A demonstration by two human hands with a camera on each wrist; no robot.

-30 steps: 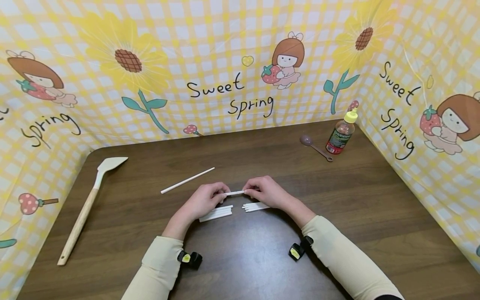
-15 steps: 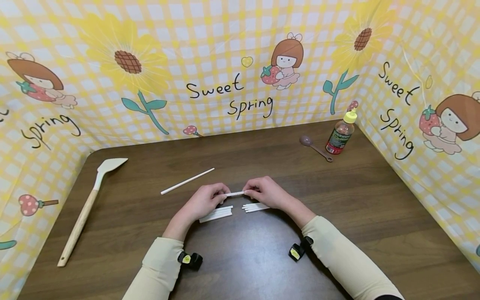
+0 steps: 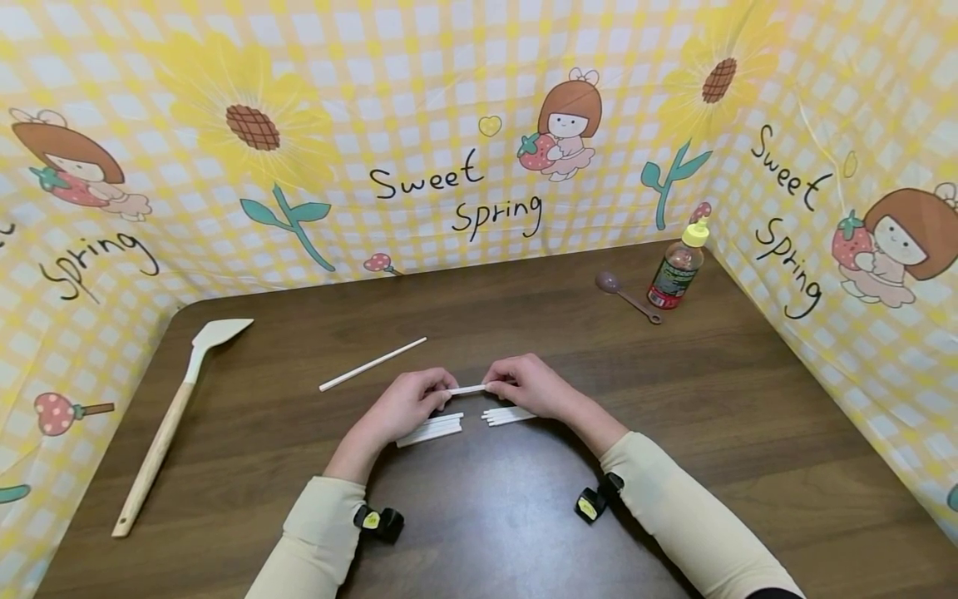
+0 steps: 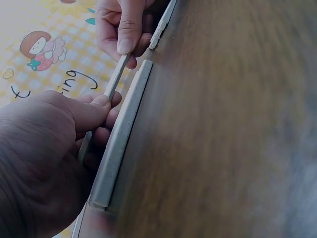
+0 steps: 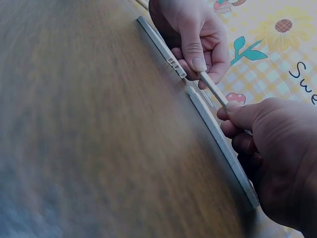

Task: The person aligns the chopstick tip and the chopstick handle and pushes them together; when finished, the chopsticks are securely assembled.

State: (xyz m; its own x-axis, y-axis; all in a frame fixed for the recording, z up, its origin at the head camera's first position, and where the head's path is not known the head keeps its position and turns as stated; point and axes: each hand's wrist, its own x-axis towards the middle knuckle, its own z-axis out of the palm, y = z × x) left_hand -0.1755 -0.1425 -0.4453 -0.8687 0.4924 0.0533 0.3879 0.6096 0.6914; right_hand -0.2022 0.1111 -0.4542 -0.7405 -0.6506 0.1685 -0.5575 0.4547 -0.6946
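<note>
Between thumbs and fingers, my left hand (image 3: 416,403) and right hand (image 3: 532,386) pinch the two sides of one thin white stick (image 3: 468,389). Its middle shows in the gap between the hands, and its outer parts are hidden by the fingers. Below my left hand lies a row of several short white sticks (image 3: 432,431) on the table. A second row of short white sticks (image 3: 507,415) lies under my right hand, partly covered by it. In the right wrist view, the left hand's thumb (image 5: 199,63) presses on top of the held stick.
One longer white stick (image 3: 372,364) lies beyond my left hand. A spatula (image 3: 160,441) with a white head and wooden handle lies at the left. At the back right are a brown spoon (image 3: 629,297) and a yellow-capped bottle (image 3: 676,270). A patterned cloth (image 3: 419,233) hangs around the table.
Both hands keep the same pinch on the stick and have hardly moved. The head view has shifted very slightly.
</note>
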